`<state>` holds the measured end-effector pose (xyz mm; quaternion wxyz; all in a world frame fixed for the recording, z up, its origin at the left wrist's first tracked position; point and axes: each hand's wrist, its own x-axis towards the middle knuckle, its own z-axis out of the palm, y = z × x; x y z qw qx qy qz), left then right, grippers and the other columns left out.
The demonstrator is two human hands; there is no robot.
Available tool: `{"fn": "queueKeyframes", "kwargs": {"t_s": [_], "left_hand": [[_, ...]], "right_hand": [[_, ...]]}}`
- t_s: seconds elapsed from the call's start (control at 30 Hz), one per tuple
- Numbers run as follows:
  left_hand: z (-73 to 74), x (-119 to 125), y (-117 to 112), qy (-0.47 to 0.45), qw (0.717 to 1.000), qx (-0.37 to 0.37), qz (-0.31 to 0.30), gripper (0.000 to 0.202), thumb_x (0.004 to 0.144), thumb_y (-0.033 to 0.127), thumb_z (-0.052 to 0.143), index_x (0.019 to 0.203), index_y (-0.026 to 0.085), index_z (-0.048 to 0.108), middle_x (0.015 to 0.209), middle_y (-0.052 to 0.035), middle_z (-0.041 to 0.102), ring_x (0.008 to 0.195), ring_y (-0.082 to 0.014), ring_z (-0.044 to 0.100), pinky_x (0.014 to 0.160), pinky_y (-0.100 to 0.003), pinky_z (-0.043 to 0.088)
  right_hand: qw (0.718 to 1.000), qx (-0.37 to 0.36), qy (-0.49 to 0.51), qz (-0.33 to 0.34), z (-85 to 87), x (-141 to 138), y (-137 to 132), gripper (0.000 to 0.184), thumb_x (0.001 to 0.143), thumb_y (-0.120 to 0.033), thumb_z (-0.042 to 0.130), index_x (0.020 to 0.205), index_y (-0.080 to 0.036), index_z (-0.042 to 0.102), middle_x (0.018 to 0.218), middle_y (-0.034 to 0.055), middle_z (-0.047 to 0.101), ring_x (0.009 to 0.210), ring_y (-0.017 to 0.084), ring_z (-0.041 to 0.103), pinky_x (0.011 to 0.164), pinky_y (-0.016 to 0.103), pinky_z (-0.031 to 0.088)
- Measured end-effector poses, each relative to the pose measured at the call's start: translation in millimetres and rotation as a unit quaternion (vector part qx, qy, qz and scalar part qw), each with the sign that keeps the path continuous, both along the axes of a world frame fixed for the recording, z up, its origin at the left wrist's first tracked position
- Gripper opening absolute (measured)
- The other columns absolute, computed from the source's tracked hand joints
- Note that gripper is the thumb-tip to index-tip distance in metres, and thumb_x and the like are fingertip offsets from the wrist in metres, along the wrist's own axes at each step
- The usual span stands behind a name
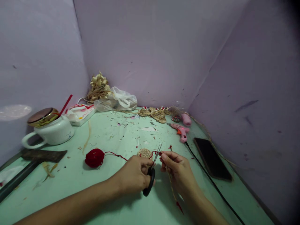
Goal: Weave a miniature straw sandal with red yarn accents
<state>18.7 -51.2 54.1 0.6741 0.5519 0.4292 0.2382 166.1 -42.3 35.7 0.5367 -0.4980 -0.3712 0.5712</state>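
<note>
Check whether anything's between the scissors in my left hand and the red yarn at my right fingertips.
Nothing visible is. The scissors in your left hand reach right up to the red yarn your right hand pinches; the coiled tan disc lies left of the blades.

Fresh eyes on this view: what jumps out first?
The red yarn ball, bright on the green table left of the hands. Then the scissors in the left hand, close to the right hand. Farther back, right of centre, lies a pink glue gun.

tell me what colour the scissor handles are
Black: the scissor handles at the left hand show in the head view, the only one.
</note>
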Motion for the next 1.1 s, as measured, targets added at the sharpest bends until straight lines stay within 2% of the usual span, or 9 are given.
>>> {"fn": "queueKeyframes", "kwargs": {"t_s": [0.2, 0.37, 0.5, 0.63, 0.83, 1.0, 1.1], "left_hand": [[-4.1, 2.1, -1.5, -0.031, 0.999, -0.037, 0.006, 0.024, 0.051, 0.012, 0.055, 0.075, 0.014, 0.055, 0.053, 0.0037, 0.048, 0.041, -0.0077, 0.043, 0.04, -0.023, 0.038], [-6.1, 2.9, -4.6, -0.014, 0.999, -0.045, -0.008, 0.023, 0.05, 0.011, 0.051, 0.073, 0.015, 0.053, 0.05, 0.0045, 0.046, 0.041, -0.0082, 0.043, 0.041, -0.025, 0.042], [-4.4, 2.9, -7.1, -0.019, 0.999, -0.046, -0.017, 0.021, 0.051, 0.01, 0.049, 0.071, 0.016, 0.051, 0.05, 0.0044, 0.048, 0.041, -0.0088, 0.044, 0.04, -0.023, 0.04], [-1.0, 1.2, -4.5, -0.027, 0.999, -0.036, -0.02, 0.021, 0.05, 0.008, 0.052, 0.07, 0.015, 0.052, 0.047, 0.0053, 0.046, 0.041, -0.0085, 0.045, 0.039, -0.02, 0.036], [6.4, -0.4, -1.6, -0.002, 0.996, -0.089, -0.001, 0.027, 0.044, 0.006, 0.052, 0.069, 0.014, 0.054, 0.055, 0.0017, 0.052, 0.044, -0.0109, 0.05, 0.04, -0.022, 0.04], [8.0, 2.7, -3.3, 0.001, 0.992, -0.128, 0.01, 0.042, 0.046, 0.007, 0.051, 0.088, 0.013, 0.053, 0.053, -0.0003, 0.055, 0.046, -0.0149, 0.054, 0.041, -0.026, 0.043], [9.1, -0.3, 4.0, -0.01, 0.993, -0.11, 0.043, 0.05, 0.05, 0.01, 0.054, 0.1, 0.011, 0.05, 0.055, -0.0006, 0.055, 0.048, -0.0155, 0.055, 0.043, -0.028, 0.044]], "right_hand": [[1.0, 0.014, -0.016, -0.001, 0.7, 0.0, -2.0, 0.02, 0.057, -0.028, 0.07, 0.067, -0.012, 0.064, 0.042, -0.0036, 0.052, 0.041, 0.008, 0.043, 0.045, 0.021, 0.029], [0.997, 0.022, -0.067, -0.008, 1.1, 1.0, -2.0, 0.019, 0.057, -0.028, 0.07, 0.065, -0.011, 0.065, 0.04, -0.0026, 0.052, 0.041, 0.009, 0.041, 0.043, 0.022, 0.027], [0.995, 0.028, -0.091, -0.019, 0.3, 1.5, -1.9, 0.019, 0.058, -0.028, 0.069, 0.065, -0.011, 0.065, 0.041, -0.0023, 0.052, 0.041, 0.009, 0.042, 0.044, 0.022, 0.028], [0.991, 0.047, -0.124, 0.001, -1.5, 1.3, -4.5, 0.016, 0.061, -0.027, 0.066, 0.065, -0.012, 0.064, 0.043, -0.0023, 0.053, 0.043, 0.01, 0.044, 0.046, 0.022, 0.031], [0.986, 0.059, -0.153, 0.018, -2.1, 1.2, -6.4, 0.014, 0.063, -0.027, 0.065, 0.064, -0.013, 0.064, 0.044, -0.0025, 0.054, 0.044, 0.01, 0.045, 0.046, 0.022, 0.032], [0.989, 0.054, -0.135, 0.015, -0.4, 0.1, -5.8, 0.014, 0.062, -0.026, 0.066, 0.063, -0.012, 0.065, 0.044, -0.0023, 0.054, 0.044, 0.009, 0.044, 0.046, 0.021, 0.032], [0.997, 0.028, -0.069, 0.009, -0.3, 0.4, -3.3, 0.016, 0.06, -0.027, 0.068, 0.063, -0.012, 0.065, 0.042, -0.0029, 0.052, 0.042, 0.007, 0.042, 0.043, 0.02, 0.03]]}}
